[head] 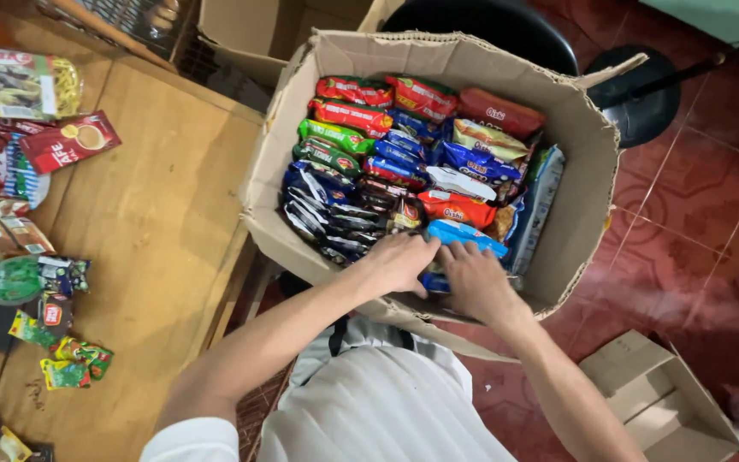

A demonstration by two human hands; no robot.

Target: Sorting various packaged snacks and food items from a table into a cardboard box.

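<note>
We had both hands, left (397, 261) and right (472, 278), pressed open-fingered on the blue packet (464, 233), gripping nothing; shoving harder might have crushed snacks or split the box (579, 171).

Blue snack packet (465, 235) upright in carton (588, 162)

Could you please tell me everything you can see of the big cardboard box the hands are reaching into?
The cardboard box is plain brown corrugated card, open at the top, its flaps bent outward and worn at the edges. It stands beside the wooden table, above a red tiled floor. Snack packets in red, green, blue and orange fill it in tight upright rows. The left hand and right hand press among the packets at its near wall.
</note>
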